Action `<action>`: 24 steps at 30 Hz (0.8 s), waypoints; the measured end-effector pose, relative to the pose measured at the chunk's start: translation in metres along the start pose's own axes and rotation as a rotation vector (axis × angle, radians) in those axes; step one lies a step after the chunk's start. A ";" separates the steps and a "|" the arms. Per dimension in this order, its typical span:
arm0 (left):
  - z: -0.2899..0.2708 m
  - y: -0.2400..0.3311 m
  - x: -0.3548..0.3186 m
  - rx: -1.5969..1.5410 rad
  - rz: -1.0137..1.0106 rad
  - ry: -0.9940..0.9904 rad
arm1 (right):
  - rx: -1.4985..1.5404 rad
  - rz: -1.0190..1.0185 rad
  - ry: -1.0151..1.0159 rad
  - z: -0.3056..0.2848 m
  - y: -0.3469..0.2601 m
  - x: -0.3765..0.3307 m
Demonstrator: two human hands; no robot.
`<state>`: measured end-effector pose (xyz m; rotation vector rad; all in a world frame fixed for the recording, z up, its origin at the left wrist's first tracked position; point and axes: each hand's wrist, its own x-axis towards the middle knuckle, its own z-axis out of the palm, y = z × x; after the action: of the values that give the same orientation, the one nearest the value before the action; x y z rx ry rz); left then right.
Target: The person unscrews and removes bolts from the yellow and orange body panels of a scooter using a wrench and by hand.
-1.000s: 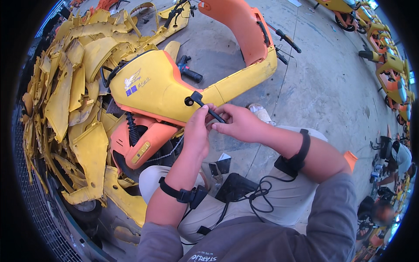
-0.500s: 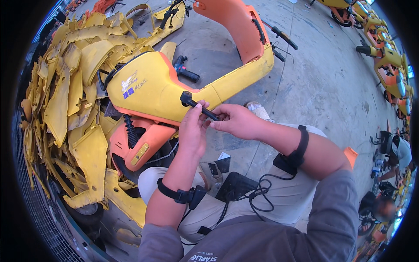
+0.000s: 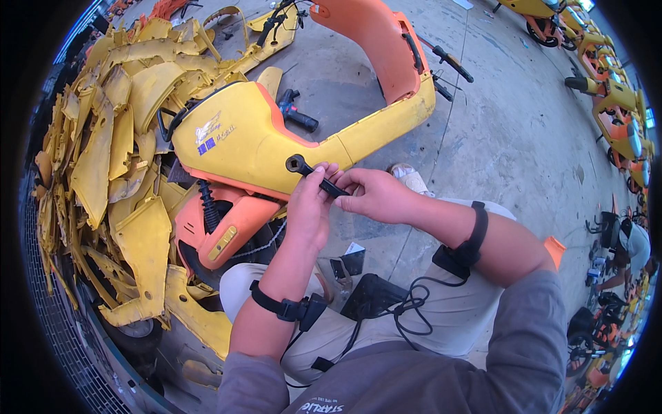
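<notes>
Nearest: black strap w/ cable on each wrist, cables running to a black box (image 3: 372, 298) on the lap. Left hand (image 3: 308, 207) curled round the black wrench (image 3: 316, 176), right hand (image 3: 376, 195) pinching its handle end; 2 hands touching. Wrench ring end sits against the yellow scooter body panel (image 3: 255, 141), just below the seam w/ the orange part. Risk, my guess: ring end skids off the smooth panel if pushed at an angle, knuckles hit plastic. Blue-and-white sticker (image 3: 210, 134) on panel's upper left, small, oblong. Farther left, pile of yellow panels (image 3: 103, 138); far right, parked scooters (image 3: 620, 117).
</notes>
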<state>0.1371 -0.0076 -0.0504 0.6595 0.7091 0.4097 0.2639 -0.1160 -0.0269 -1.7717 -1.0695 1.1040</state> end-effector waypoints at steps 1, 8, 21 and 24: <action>-0.001 0.001 0.000 -0.014 -0.009 0.002 | 0.001 0.000 -0.002 0.001 0.001 0.001; -0.002 0.007 -0.002 -0.123 -0.055 0.069 | -0.091 0.048 0.048 0.002 -0.003 0.003; -0.004 -0.004 0.011 -0.009 -0.028 0.131 | -0.670 0.088 -0.312 -0.013 -0.007 -0.008; -0.008 -0.006 0.014 0.032 -0.027 0.036 | -0.774 0.070 -0.341 -0.017 -0.015 -0.014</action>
<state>0.1415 -0.0012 -0.0655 0.6731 0.7591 0.3865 0.2724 -0.1267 -0.0037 -2.2590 -1.8344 1.1440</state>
